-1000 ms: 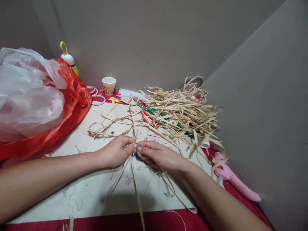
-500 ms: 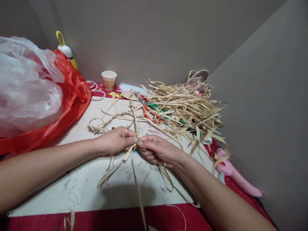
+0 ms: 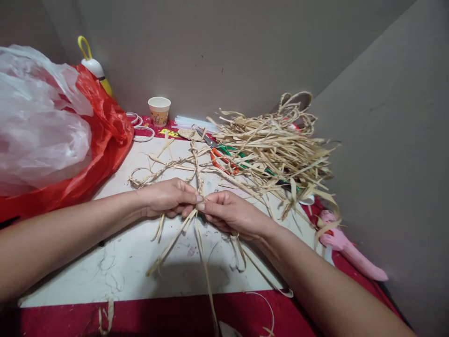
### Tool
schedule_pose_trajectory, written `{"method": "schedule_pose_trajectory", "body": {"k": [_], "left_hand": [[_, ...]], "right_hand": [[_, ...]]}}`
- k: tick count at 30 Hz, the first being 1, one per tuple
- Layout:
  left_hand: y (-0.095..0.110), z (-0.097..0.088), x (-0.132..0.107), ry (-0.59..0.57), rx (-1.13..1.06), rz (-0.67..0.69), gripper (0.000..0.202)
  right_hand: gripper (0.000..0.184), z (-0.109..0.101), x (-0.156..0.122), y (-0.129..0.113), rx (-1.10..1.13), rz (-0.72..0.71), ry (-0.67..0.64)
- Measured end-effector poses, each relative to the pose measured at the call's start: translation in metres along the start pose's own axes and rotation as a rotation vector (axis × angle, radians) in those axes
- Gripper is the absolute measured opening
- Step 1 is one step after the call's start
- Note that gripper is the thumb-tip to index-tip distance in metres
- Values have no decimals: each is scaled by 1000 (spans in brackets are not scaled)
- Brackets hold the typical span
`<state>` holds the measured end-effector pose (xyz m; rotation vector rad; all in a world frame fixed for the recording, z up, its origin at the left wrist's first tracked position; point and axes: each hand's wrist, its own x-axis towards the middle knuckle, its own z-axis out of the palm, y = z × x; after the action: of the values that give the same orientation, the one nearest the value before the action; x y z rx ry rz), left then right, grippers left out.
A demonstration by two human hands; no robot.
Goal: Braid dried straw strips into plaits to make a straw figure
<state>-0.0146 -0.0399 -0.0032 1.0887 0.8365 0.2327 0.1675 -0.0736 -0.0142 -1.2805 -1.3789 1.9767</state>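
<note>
A plaited straw braid point(image 3: 196, 164) runs away from me across the white board point(image 3: 122, 267). My left hand point(image 3: 168, 196) and my right hand point(image 3: 229, 213) meet at its near end, both with fingers pinched on the straw strips. Loose strip ends point(image 3: 171, 243) hang down from the pinch toward me, over the board's front edge. A second twisted length of braid point(image 3: 150, 175) curls to the left just beyond my left hand.
A heap of dry straw strips point(image 3: 277, 150) lies at the right, with orange and green scissors point(image 3: 224, 161) partly under it. Red and clear plastic bags point(image 3: 52, 135) fill the left. A paper cup point(image 3: 159, 111), white rings point(image 3: 142, 133) and a pink glue gun point(image 3: 347, 252) stand around.
Both hands have stayed pinched together on the braid's end while the view has tilted down slightly. The loose strips have swung a little under the hands.
</note>
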Motion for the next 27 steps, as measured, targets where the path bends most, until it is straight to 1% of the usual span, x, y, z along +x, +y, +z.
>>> {"method": "schedule_pose_trajectory", "body": {"k": [3,7,10,13,15,19,23,24,27], "left_hand": [[1,1,0,34,32,0,27],[3,7,-4,76,126,44,33],[6,11,-8,54,180,42,33],[10,15,-12,11,122,14,26],[10,19,-14,3,56,13,22],[10,28,-17,20,-10,31,21],[10,36,-19,66,-57,14,8],[10,37,-20,69,-66,15,4],[10,39,-20,61,-25,14,5]], "right_hand": [[33,4,-1,-1,-45,11,71],[30,11,-1,-1,-71,7,172],[28,14,0,1,-55,-1,221],[26,16,0,1,7,-20,239],[26,18,-2,-1,76,-22,218],[32,20,-6,-4,193,-3,116],[36,17,-8,-3,247,14,65],[35,16,-7,-2,256,12,54],[32,14,-7,-1,281,0,8]]}}
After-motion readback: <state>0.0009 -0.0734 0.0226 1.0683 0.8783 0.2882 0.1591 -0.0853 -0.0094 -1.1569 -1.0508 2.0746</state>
